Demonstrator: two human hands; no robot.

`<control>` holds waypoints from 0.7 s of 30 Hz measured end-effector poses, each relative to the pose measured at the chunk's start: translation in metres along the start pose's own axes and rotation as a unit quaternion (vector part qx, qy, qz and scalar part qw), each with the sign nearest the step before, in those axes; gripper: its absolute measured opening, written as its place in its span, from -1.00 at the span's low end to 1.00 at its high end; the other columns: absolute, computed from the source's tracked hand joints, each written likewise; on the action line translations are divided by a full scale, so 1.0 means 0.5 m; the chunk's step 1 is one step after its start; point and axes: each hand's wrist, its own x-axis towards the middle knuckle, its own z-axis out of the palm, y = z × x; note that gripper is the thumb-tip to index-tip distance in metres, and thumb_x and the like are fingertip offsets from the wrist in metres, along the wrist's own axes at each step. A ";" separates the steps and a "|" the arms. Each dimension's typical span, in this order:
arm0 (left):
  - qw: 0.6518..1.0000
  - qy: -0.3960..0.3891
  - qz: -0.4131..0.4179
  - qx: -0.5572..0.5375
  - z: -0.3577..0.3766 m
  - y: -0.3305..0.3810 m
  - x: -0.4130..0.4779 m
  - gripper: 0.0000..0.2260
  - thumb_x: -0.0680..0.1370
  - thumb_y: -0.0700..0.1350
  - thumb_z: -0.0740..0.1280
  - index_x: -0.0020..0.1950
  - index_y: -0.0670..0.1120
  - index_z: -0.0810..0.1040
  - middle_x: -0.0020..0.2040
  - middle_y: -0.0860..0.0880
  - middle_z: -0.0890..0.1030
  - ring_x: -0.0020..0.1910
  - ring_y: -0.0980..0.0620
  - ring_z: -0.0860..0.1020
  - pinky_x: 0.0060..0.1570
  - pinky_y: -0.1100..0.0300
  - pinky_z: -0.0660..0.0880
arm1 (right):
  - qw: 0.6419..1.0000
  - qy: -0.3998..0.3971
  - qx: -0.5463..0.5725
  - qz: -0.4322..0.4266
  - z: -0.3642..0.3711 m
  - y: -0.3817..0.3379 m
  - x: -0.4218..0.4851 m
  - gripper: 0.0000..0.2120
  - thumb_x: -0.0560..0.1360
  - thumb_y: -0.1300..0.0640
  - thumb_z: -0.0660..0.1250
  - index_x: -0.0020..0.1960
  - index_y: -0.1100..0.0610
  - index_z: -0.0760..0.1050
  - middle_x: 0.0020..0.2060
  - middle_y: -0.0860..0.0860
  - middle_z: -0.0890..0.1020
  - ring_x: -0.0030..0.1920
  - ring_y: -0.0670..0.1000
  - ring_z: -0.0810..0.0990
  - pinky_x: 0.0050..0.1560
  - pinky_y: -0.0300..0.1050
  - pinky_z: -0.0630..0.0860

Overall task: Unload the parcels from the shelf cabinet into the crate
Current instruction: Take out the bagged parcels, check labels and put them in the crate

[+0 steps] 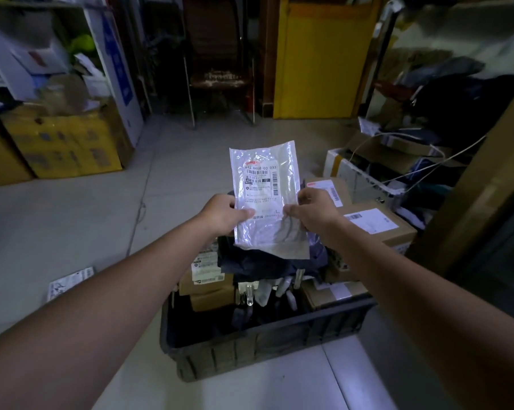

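A flat clear plastic parcel (264, 184) with a white barcode label is held upright above the crate. My left hand (223, 214) pinches its lower left edge, thumb on the front. My right hand (312, 211) grips its lower right edge. Below them on the floor stands a dark plastic crate (250, 347). It holds several cardboard boxes (208, 285), dark bagged parcels (258, 264) and small loose items. More brown boxes (371, 223) with labels are piled at its far right side.
Yellow cartons (63, 140) and a cluttered shelf (36, 54) stand at the left. A chair (217, 60) and a yellow door (321, 63) are at the back. An open box with cables (380, 170) sits at right. A paper (69, 282) lies on the tiled floor.
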 end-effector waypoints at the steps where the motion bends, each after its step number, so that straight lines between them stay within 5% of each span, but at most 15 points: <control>1: 1.000 -0.003 -0.005 0.000 0.004 -0.008 0.008 -0.82 0.57 -0.04 0.41 -0.16 -0.09 0.53 -0.21 0.00 0.53 -0.28 0.06 0.47 -0.28 0.20 0.39 | 1.000 -0.006 -0.006 0.006 0.006 0.007 0.010 -0.81 0.51 0.24 0.44 0.00 0.35 0.51 -0.07 0.33 0.61 -0.19 0.09 0.52 -0.23 -0.06 0.46; 6: 0.999 -0.012 -0.018 0.027 0.019 -0.028 0.031 -0.87 0.59 -0.07 0.38 -0.08 -0.10 0.54 -0.28 0.02 0.44 -0.33 0.07 0.42 -0.34 0.21 0.36 | 0.998 -0.015 -0.060 0.015 0.032 0.042 0.051 -0.87 0.52 0.21 0.44 -0.10 0.21 0.50 -0.22 0.14 0.52 -0.25 0.06 0.50 -0.30 -0.12 0.43; 11: 0.997 -0.017 -0.043 0.069 0.029 -0.045 0.053 -0.73 0.60 -0.03 0.37 0.01 -0.22 0.42 -0.28 0.02 0.37 -0.32 0.05 0.40 -0.15 0.11 0.52 | 0.993 -0.010 -0.111 0.036 0.053 0.057 0.071 -0.85 0.52 0.17 0.45 -0.04 0.26 0.57 -0.12 0.14 0.63 -0.11 0.12 0.63 0.01 0.05 0.62; 15: 0.995 -0.031 -0.042 0.083 0.031 -0.058 0.065 -0.81 0.58 0.01 0.38 -0.11 -0.09 0.52 -0.16 -0.04 0.51 -0.21 0.02 0.50 -0.12 0.14 0.49 | 0.986 0.004 -0.165 0.020 0.055 0.064 0.079 -0.78 0.51 0.14 0.45 0.12 0.20 0.60 -0.01 0.12 0.67 -0.02 0.15 0.64 0.04 0.08 0.62; 17: 0.994 -0.033 -0.034 0.096 0.033 -0.058 0.071 -0.78 0.58 0.03 0.38 -0.12 -0.12 0.54 -0.09 -0.08 0.59 -0.10 -0.01 0.57 -0.14 0.17 0.40 | 0.984 0.012 -0.179 0.015 0.049 0.068 0.081 -0.75 0.51 0.13 0.45 0.15 0.19 0.60 0.01 0.11 0.66 0.00 0.14 0.63 -0.03 0.00 0.59; 21: 0.989 -0.027 -0.034 0.144 0.031 -0.063 0.087 -0.72 0.54 0.12 0.40 -0.10 -0.10 0.55 -0.20 -0.04 0.50 -0.22 -0.02 0.49 -0.21 0.16 0.41 | 0.975 0.025 -0.223 0.009 0.042 0.078 0.086 -0.79 0.49 0.12 0.46 0.08 0.20 0.60 -0.05 0.11 0.64 -0.09 0.11 0.57 -0.35 -0.18 0.36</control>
